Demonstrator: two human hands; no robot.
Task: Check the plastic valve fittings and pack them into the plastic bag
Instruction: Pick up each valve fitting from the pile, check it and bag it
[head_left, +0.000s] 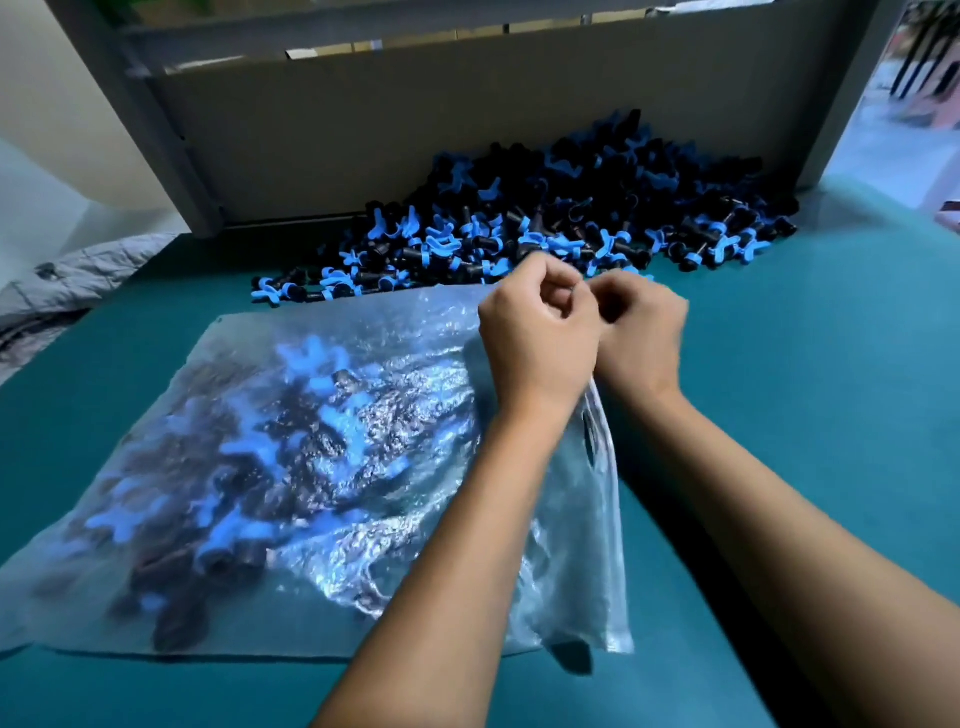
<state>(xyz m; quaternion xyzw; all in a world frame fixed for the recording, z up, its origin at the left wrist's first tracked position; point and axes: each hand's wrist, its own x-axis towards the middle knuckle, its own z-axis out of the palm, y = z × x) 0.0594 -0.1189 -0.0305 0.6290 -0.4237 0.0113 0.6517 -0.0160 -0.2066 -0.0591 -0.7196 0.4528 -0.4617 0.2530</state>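
A clear plastic bag (260, 467) lies flat on the teal table (805, 415), with several black and blue valve fittings (291, 441) showing through it. A large loose pile of the same fittings (545, 218) sits beyond it against a grey panel. My left hand (535, 338) and my right hand (641, 332) are side by side above the bag's right end, both with fingers curled and pinching the bag's open edge. The film hangs down between my wrists. What lies inside my fingers is hidden.
A grey upright panel (415, 130) and a frame post (156, 130) close off the back of the table. Crumpled grey fabric (78, 280) lies off the table's left edge. Bare teal surface stretches to the right of my arms.
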